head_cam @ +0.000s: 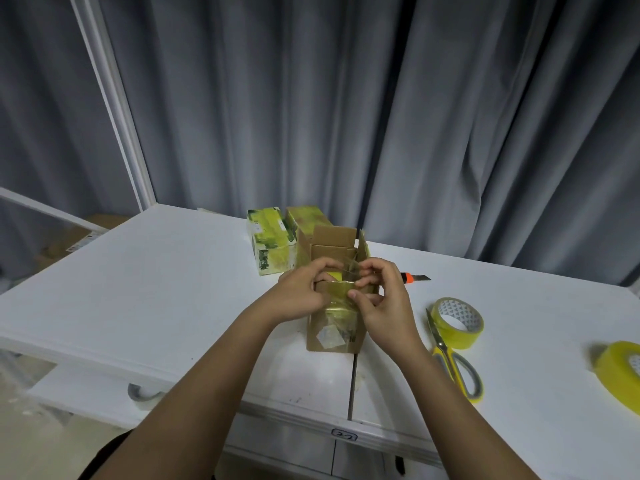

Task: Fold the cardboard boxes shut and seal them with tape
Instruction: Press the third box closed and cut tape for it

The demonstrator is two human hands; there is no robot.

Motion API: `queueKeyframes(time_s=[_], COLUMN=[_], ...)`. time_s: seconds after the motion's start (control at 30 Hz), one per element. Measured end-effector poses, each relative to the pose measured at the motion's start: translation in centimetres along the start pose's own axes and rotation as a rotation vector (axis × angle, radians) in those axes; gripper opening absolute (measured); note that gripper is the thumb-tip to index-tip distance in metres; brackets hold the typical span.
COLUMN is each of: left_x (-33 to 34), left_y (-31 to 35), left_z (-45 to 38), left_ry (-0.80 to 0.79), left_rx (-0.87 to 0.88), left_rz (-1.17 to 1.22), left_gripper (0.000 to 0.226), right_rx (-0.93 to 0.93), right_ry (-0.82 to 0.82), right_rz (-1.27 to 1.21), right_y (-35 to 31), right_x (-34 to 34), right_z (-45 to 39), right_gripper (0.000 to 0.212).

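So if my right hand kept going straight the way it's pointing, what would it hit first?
Probably the left hand, just across the box top from the right hand; depth is unclear.

Open brown cardboard box [334,327] sat mid white table [156,289]; two yellow-taped boxes [277,237] behind; yellow-handled scissors [453,362], yellow tape roll [457,322] right.

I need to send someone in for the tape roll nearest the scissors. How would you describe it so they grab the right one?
On the white table, look right of the open cardboard box that the hands are working on. The scissors lie there with yellow and grey handles, and the tape roll sits against their blades. Unlike the second roll at the right edge of the view, it shows its white patterned core.
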State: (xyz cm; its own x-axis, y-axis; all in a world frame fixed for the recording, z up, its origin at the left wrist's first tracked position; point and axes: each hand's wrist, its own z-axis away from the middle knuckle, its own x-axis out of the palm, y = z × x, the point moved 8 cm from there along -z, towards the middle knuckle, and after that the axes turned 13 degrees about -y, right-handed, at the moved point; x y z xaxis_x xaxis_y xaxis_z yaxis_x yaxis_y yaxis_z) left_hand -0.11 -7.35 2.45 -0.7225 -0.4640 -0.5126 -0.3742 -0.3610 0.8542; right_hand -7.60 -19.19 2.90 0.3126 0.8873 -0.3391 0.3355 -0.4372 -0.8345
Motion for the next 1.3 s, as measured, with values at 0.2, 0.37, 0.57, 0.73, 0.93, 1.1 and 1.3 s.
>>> queueKeyframes(time_s=[0.2, 0.37, 0.57, 0.73, 0.93, 1.1, 1.3], left_x=[-0.4, -0.5, -0.5, -0.8, -0.8, -0.8, -1.3], left_y=[0.1, 0.1, -0.3, -1.5, -1.7, -1.6, -1.9], left_z=[-0.1, -0.3, -1.0, -1.3, -1.7, -2.0, -1.9], left_ry=[0.159, 0.263, 0.319, 0.328, 0.335, 0.345, 0.353], left_rx=[-0.039, -0.023, -0.017, -0.048, -0.084, -0.107, -0.126], left_rz=[-0.105, -0.152, -0.159, -0.168, -0.171, -0.172, -0.182], left_gripper=[0.049, 0.036, 0.03, 0.028, 0.027, 0.025, 0.024], right_rx=[-0.017, -0.042, 0.049, 0.229, 0.105, 0.378, 0.458], right_ry=[0.039, 0.034, 0.05, 0.192, 0.314, 0.051, -0.041], right_rz=[0.029, 0.118, 0.329, 0.731, 0.191, -0.391, -0.456], right_y=[0.0, -0.5, -0.9, -1.4, -1.1, 2.8, 3.7], right_x=[0.0, 0.1, 0.4, -1.3, -3.1, 2.9, 4.2], right_z=[-0.1, 0.0, -0.4, -0.5, 2.0, 2.6, 2.6], right_gripper=[0.059, 0.059, 0.041, 0.074, 0.026, 0.033, 0.03])
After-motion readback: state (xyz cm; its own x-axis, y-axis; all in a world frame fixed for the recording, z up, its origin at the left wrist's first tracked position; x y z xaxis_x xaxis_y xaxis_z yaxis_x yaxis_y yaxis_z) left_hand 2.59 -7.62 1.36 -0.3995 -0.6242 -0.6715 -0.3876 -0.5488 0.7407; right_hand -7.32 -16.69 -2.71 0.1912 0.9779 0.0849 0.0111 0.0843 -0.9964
